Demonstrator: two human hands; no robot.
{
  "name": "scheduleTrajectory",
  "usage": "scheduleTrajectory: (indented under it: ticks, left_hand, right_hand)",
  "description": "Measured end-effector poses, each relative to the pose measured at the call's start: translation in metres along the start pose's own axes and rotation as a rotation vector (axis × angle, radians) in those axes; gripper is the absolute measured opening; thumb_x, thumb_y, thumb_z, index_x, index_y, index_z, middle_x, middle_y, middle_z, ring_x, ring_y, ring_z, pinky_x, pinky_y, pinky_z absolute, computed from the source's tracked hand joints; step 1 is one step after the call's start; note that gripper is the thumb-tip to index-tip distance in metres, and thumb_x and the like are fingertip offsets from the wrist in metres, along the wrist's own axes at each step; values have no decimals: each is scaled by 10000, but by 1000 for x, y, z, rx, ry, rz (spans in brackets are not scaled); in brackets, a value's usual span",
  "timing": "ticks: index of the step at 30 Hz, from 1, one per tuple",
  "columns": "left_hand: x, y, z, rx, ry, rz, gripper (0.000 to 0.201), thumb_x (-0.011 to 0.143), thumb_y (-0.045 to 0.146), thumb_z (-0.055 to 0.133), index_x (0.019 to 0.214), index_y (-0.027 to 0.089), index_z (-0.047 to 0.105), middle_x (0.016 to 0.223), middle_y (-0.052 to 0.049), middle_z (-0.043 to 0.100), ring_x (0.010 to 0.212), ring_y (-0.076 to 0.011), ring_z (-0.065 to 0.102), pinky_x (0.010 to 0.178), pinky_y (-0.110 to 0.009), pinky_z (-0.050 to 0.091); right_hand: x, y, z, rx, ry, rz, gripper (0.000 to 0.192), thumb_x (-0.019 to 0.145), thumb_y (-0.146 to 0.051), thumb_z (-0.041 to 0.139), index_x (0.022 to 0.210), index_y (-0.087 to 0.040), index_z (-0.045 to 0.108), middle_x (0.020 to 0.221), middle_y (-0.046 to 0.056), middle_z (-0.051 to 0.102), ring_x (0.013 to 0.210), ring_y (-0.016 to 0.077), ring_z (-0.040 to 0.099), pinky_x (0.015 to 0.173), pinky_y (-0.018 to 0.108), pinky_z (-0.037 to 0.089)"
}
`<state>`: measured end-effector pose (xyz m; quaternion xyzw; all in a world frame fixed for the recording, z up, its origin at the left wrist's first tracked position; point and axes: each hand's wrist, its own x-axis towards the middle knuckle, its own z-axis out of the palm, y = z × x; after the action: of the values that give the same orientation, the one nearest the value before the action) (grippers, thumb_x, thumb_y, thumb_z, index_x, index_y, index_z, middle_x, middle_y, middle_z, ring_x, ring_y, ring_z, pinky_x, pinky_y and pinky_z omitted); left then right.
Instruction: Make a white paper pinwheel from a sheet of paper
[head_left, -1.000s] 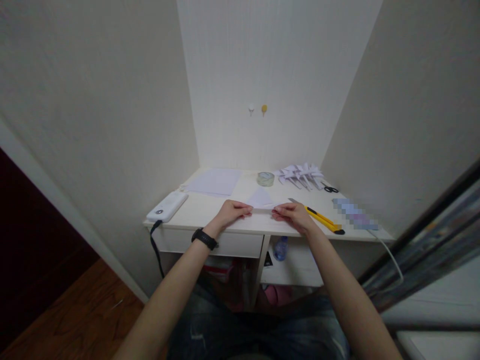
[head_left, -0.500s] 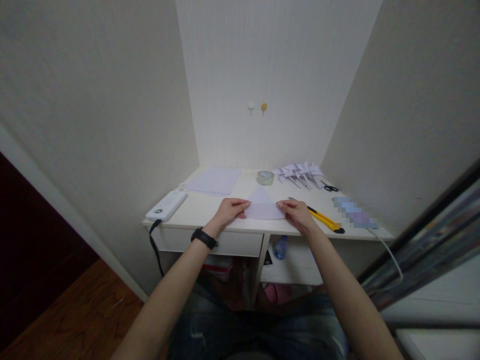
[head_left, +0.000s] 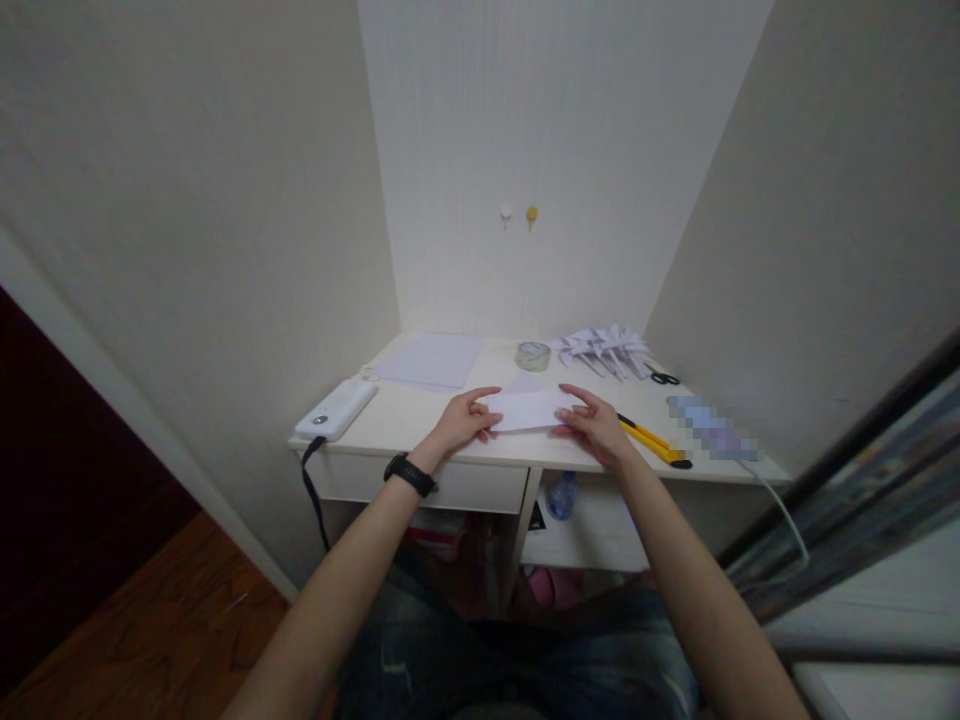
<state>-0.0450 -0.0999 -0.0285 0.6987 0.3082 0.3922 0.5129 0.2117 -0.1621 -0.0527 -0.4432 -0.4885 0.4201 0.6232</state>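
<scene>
A folded sheet of white paper (head_left: 526,411) is held level just over the front of the white desk (head_left: 405,425). My left hand (head_left: 466,418) pinches its left end between thumb and fingers, the index finger reaching along the top edge. At the right end, my right hand (head_left: 591,425) grips the paper the same way, thumb on the near face. Behind the folded strip, a pointed part of paper shows. A yellow utility knife (head_left: 651,442) lies just right of my right hand, its front end hidden by the hand.
Flat paper sheets (head_left: 431,360) lie at the back left, near a white power bank (head_left: 337,408) with a black cable. A tape roll (head_left: 532,356), a pile of folded paper pieces (head_left: 604,350) and black scissors (head_left: 663,378) stand behind. A blurred phone (head_left: 711,428) lies right.
The near part of the paper has been turned up into a flat strip that covers most of the pointed part. My fingers have shifted, with both index fingers now stretched along the top.
</scene>
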Motion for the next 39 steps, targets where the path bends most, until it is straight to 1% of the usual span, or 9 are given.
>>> scheduleTrajectory:
  ticks: [3,6,9,11,16,20,30,35,39]
  left_hand:
    - [1,-3,-1,-25,-6,-5,725,715,314,805,1349,79,544,572,28,622,499,-118,622,472,-196,464]
    - [1,-3,-2,-35,-9,-2,717,742,311,776,1369,66,531,587,-3,656,490,-117,619,466,-194,451]
    - [0,-1,-2,-55,-6,16,790,765,296,746,1462,90,435,601,0,668,501,-119,624,472,-193,449]
    - [0,0,-2,-56,-8,19,769,768,282,734,1453,81,448,613,-9,674,509,-118,622,476,-197,449]
    - [0,1,-1,-39,-20,1,527,776,311,724,1229,51,655,644,-60,696,533,-118,612,462,-198,418]
    - [0,-1,-1,47,-71,-34,375,693,309,809,994,90,766,659,-78,715,578,-121,621,482,-191,406]
    - [-2,1,0,13,-41,-35,331,726,380,778,887,91,792,786,-137,760,603,-132,641,485,-200,426]
    - [-2,1,0,48,-28,-27,257,722,340,776,812,99,794,672,-98,734,551,-112,582,500,-211,432]
    - [-2,0,-1,77,-15,19,211,725,329,771,721,118,782,690,-84,735,568,-106,566,513,-207,429]
  right_hand:
    - [-2,0,-1,-20,-111,6,671,526,-335,923,1158,-231,723,832,-2,696,700,152,674,722,328,613]
    - [1,2,-4,-96,-111,54,487,534,-387,915,951,-168,790,688,14,675,660,182,690,638,300,591]
    - [2,3,-8,-147,-104,49,504,512,-372,923,957,-172,796,687,24,697,683,212,702,621,309,583]
    - [1,2,-8,-179,-117,32,549,483,-333,936,993,-190,793,750,29,729,704,217,702,641,320,587]
    - [-2,-2,-3,-112,-103,80,449,498,-381,928,889,-198,805,744,44,752,691,208,710,667,323,596]
    - [-3,-5,2,-26,-82,104,408,482,-399,934,797,-176,803,786,66,770,664,180,713,704,310,599]
    - [-3,-9,3,-18,-78,102,400,508,-413,933,792,-160,809,852,103,781,669,183,720,712,304,606]
    - [-2,-7,2,-14,-58,109,397,480,-407,945,762,-165,806,761,88,766,660,193,720,705,313,609]
    - [-2,-5,2,9,-22,101,410,445,-409,953,734,-164,797,717,80,756,638,200,713,703,342,608]
